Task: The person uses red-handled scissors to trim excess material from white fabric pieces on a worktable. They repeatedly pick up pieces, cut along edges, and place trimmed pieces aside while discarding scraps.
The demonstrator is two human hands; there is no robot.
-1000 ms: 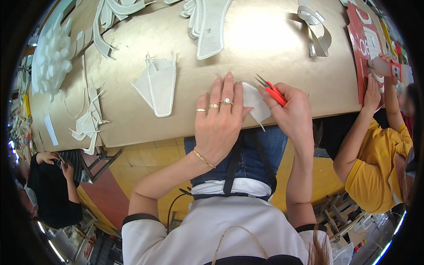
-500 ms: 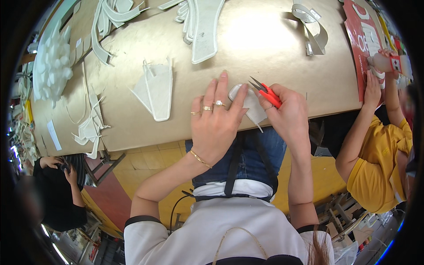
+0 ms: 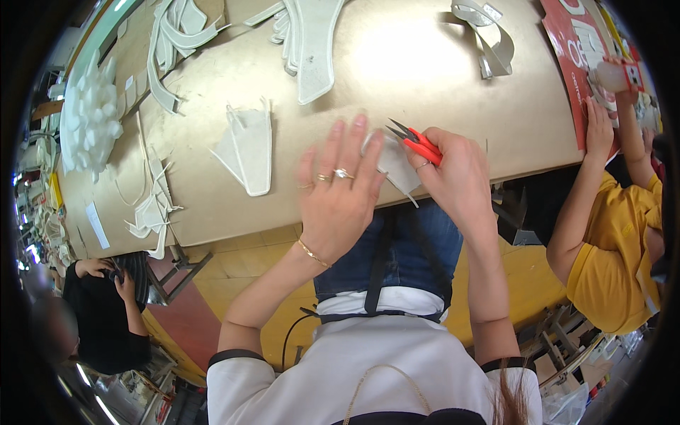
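My right hand [image 3: 457, 166] is closed round a pair of red-handled thread snips [image 3: 423, 147], whose dark pointed blades aim up and to the left. Beneath and between my hands lies a small whitish stitched piece [image 3: 398, 166] near the table's front edge, a narrow strip end sticking out at its lower corner. My left hand [image 3: 341, 188] is slightly blurred, fingers stretched out and apart, palm down at the left side of that piece. It grips nothing. Left of it two similar pale pieces [image 3: 248, 156] lie overlapped, with thin strips at the top.
Curved pale pieces [image 3: 312, 57] are stacked at the back, and more [image 3: 173, 35] lie back left. Scraps [image 3: 152, 209] sit at the left front, near white foam-like lumps [image 3: 88, 127]. A coiled grey strip [image 3: 489, 42] is back right. A co-worker in yellow [image 3: 609, 255] handles a bottle at right.
My left hand has shifted slightly left, uncovering more of the small piece's left part. The snips have moved a little to the left with my right hand.
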